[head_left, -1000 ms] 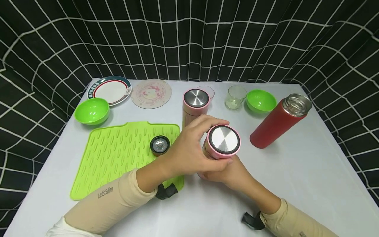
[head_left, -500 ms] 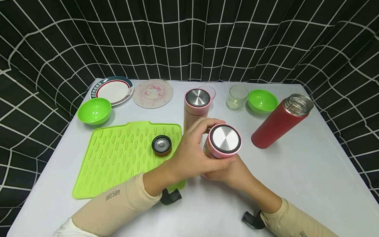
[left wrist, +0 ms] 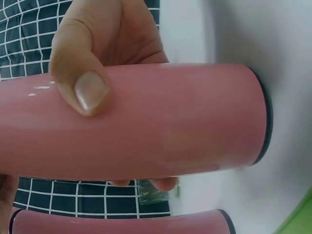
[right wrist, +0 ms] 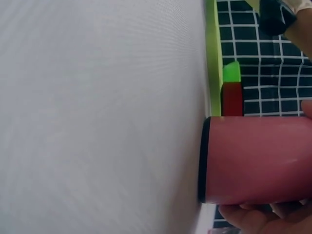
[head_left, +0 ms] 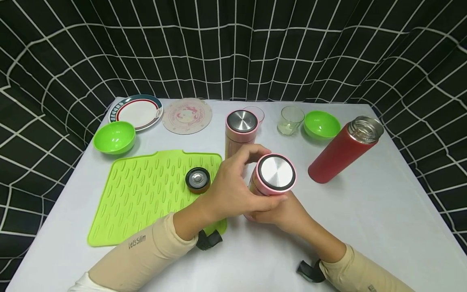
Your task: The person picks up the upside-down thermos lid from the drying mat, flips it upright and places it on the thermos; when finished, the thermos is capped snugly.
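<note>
**Both hands on the near pink flask**

Pink flask stands near the middle of the table, toward the front edge, base on the white surface, steel-topped lid on. Left hand wraps the upper part just below the lid, fingers curled round the far side, thumb across the near side. The left wrist view shows the thumb pressed flat on the pink wall. Right hand grips the lower body from the front, fingers closed round it; fingertips only partly visible in the right wrist view.

Second pink flask stands just behind, closed. Red flask stands toward the right edge, lid off. Green mat lies on the left half, a dark round cap resting on it near its right side. Along the back edge: plate, round coaster, two glasses, green bowl. Another green bowl sits near the left edge.
</note>
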Demonstrator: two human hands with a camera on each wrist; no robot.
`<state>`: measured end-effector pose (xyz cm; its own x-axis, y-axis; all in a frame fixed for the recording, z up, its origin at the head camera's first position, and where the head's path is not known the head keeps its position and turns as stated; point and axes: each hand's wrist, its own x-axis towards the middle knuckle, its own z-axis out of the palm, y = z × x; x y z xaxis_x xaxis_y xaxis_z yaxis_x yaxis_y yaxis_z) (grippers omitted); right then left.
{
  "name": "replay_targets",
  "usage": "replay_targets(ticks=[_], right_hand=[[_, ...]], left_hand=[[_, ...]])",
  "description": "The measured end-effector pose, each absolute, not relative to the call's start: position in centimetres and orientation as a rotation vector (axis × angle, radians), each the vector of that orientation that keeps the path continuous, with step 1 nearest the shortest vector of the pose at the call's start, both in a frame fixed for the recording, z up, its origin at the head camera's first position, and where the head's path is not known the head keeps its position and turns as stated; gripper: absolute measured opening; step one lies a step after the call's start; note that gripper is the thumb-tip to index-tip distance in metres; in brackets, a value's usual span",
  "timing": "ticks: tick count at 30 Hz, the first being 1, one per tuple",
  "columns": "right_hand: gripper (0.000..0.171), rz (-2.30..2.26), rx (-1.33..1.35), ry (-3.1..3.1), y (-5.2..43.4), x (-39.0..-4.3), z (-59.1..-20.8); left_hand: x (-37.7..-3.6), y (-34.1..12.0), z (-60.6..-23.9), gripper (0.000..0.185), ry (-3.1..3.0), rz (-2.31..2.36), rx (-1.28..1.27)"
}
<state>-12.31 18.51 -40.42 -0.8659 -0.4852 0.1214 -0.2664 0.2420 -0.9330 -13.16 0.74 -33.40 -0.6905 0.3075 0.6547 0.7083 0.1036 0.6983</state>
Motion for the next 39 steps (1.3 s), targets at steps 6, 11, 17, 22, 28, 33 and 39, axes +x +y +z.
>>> replay_targets(ticks=[6,11,17,22,28,33,39], right_hand=[[0.046,-1.636,-0.696,2.367,18.5,-12.0,-40.3],[0.042,-1.576,-0.668,2.412,18.7,-11.8,-40.3],[0.047,-1.612,-0.693,2.414,18.8,-11.8,-40.3],[0.047,-1.651,-0.714,2.401,19.1,-11.7,-40.4],[0.051,-1.711,-0.700,2.362,19.1,-11.7,-40.7],[0.053,-1.691,-0.716,2.372,18.3,-11.8,-40.3],[0.046,-1.706,-0.766,2.357,17.7,-11.4,-38.1]], left_hand=[[-12.9,1.3,-33.4,0.077,-2.006,-1.627,-0.925],[-12.6,1.9,-33.4,0.077,-1.995,-1.634,-0.855],[-12.7,1.3,-33.6,0.075,-2.030,-1.737,-0.972],[-12.7,1.1,-33.5,0.081,-2.073,-1.710,-1.025],[-12.9,0.8,-33.0,0.086,-2.131,-1.702,-1.108],[-13.0,0.4,-32.8,0.080,-2.143,-1.728,-1.083],[-13.3,0.1,-32.9,0.079,-2.139,-1.798,-1.089]])
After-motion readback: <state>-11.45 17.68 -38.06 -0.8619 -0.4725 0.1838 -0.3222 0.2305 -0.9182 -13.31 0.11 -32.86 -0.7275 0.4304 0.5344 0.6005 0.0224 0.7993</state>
